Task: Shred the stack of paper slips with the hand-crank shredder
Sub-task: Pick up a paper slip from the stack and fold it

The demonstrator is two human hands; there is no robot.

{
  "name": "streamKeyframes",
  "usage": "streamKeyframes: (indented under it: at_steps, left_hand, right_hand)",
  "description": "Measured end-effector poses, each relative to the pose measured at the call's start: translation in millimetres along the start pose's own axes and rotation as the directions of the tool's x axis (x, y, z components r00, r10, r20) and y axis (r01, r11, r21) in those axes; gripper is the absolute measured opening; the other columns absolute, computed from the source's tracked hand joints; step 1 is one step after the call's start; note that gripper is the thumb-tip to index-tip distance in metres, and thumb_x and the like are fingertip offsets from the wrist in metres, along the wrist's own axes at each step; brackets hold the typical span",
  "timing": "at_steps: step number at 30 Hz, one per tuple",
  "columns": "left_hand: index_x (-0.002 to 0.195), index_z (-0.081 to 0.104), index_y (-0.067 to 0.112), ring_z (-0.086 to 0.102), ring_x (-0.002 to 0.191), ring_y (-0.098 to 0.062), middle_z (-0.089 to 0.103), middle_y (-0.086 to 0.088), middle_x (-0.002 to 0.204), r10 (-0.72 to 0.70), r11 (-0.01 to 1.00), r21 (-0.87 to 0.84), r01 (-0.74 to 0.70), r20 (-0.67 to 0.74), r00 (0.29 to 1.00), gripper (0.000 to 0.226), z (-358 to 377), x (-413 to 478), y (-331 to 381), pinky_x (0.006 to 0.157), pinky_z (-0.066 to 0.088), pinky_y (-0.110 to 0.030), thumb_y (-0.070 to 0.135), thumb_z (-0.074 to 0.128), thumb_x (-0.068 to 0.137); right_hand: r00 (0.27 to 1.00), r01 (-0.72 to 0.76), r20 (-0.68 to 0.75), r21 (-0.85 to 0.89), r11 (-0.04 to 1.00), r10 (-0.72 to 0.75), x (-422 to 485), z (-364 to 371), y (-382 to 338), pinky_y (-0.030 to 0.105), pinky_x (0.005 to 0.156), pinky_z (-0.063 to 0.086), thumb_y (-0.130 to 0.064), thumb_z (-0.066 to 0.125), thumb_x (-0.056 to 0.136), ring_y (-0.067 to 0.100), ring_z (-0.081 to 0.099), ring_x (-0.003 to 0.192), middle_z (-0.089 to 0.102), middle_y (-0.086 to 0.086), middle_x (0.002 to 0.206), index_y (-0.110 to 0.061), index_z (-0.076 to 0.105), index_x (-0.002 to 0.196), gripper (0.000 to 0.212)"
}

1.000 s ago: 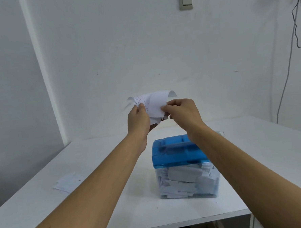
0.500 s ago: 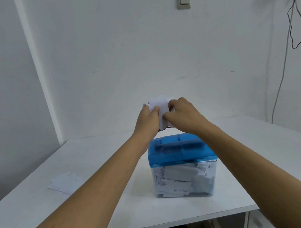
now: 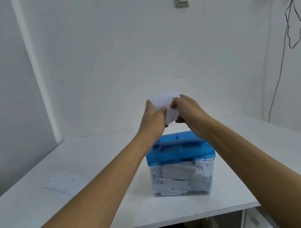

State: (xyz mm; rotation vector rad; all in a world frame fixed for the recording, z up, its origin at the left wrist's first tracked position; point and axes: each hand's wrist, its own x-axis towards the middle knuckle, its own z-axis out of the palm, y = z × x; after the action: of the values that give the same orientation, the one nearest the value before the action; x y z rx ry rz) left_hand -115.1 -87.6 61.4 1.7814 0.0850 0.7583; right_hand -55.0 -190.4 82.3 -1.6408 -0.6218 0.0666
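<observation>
Above the blue-lidded shredder point(image 3: 180, 150), we hold a paper slip point(image 3: 164, 99) pinched between our left hand point(image 3: 154, 118) and right hand point(image 3: 190, 109). Its feed slot point(image 3: 176, 144) lies straight below, running left to right, equally near both. The stack of slips point(image 3: 65, 183) sits on the table point(image 3: 37, 209), leftward.

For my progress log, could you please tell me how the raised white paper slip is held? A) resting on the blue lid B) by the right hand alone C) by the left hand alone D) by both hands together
D: the left hand and the right hand both pinch the paper slip, held clear of the shredder's blue lid.
</observation>
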Motion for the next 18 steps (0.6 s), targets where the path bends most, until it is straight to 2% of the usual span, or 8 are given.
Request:
streamKeyframes:
  at_steps: [3, 5, 7, 9, 14, 16, 18]
  left_hand:
    - [0.134, 0.048, 0.022, 0.059, 0.102, -0.012, 0.060, 0.011, 0.112, 0.026, 0.988, 0.151, -0.030, 0.025, 0.999, 0.029, -10, 2, 0, 0.076, 0.050, -0.017, 0.015, 0.047, 0.105]
    - [0.138, 0.050, 0.021, 0.059, 0.102, -0.012, 0.060, 0.007, 0.118, 0.031, 0.955, 0.293, -0.049, 0.066, 0.997, 0.033, -20, 0, -3, 0.073, 0.045, -0.012, 0.019, 0.051, 0.105]
    - [0.132, 0.055, 0.020, 0.062, 0.101, -0.011, 0.064, 0.005, 0.121, 0.024, 0.927, 0.371, -0.059, 0.099, 0.995, 0.030, -30, -4, -11, 0.077, 0.050, -0.017, 0.021, 0.056, 0.102]
    - [0.132, 0.057, 0.019, 0.064, 0.105, -0.014, 0.067, 0.003, 0.123, -0.012, 0.920, 0.389, -0.039, 0.129, 0.992, 0.031, -34, -8, -21, 0.086, 0.053, -0.024, 0.021, 0.060, 0.101]
    - [0.136, 0.050, 0.021, 0.058, 0.111, -0.015, 0.060, 0.005, 0.127, -0.083, 0.885, 0.466, -0.017, 0.195, 0.977, 0.034, -30, -22, -41, 0.093, 0.052, -0.030, 0.029, 0.054, 0.103]
    - [0.132, 0.047, 0.021, 0.056, 0.107, -0.012, 0.057, 0.004, 0.125, -0.086, 0.882, 0.471, -0.024, 0.210, 0.974, 0.028, -28, -26, -47, 0.086, 0.050, -0.026, 0.029, 0.046, 0.106]
    - [0.128, 0.043, 0.021, 0.054, 0.102, -0.010, 0.054, 0.002, 0.122, -0.107, 0.907, 0.422, 0.011, 0.205, 0.973, 0.022, -24, -32, -53, 0.077, 0.048, -0.020, 0.028, 0.038, 0.108]
  right_hand:
    - [0.998, 0.060, 0.028, -0.112, 0.992, -0.057, 1, -13, 5, 0.036, 0.082, 0.056, -0.009, 0.057, 0.090, 0.025, 0.066, 0.085, 0.069, 0.008, 0.090, -0.007, 0.067, 0.092, 0.011]
    - [0.995, 0.084, 0.077, -0.234, 0.969, -0.068, -2, -19, 11, 0.039, 0.089, 0.059, -0.011, 0.066, 0.089, 0.026, 0.070, 0.092, 0.073, 0.009, 0.096, -0.010, 0.070, 0.094, 0.007]
    - [0.991, 0.114, 0.107, -0.373, 0.921, -0.079, -4, -21, 17, 0.037, 0.086, 0.059, -0.017, 0.073, 0.088, 0.023, 0.069, 0.090, 0.073, 0.006, 0.094, -0.014, 0.071, 0.091, 0.005]
    - [0.985, 0.145, 0.148, -0.474, 0.868, -0.084, -6, -19, 25, 0.035, 0.081, 0.059, -0.024, 0.074, 0.088, 0.022, 0.069, 0.085, 0.073, 0.005, 0.091, -0.013, 0.072, 0.092, 0.012]
    - [0.977, 0.182, 0.190, -0.497, 0.849, -0.098, -13, -21, 41, 0.037, 0.077, 0.057, -0.030, 0.069, 0.091, 0.021, 0.067, 0.084, 0.071, 0.003, 0.090, -0.015, 0.068, 0.099, 0.017]
    - [0.974, 0.201, 0.198, -0.498, 0.843, -0.115, -14, -22, 43, 0.030, 0.071, 0.055, -0.030, 0.068, 0.092, 0.018, 0.065, 0.082, 0.069, 0.001, 0.090, -0.016, 0.065, 0.103, 0.018]
    - [0.973, 0.200, 0.203, -0.513, 0.835, -0.109, -15, -21, 47, 0.030, 0.073, 0.056, -0.032, 0.068, 0.092, 0.017, 0.065, 0.082, 0.068, 0.000, 0.091, -0.016, 0.063, 0.105, 0.021]
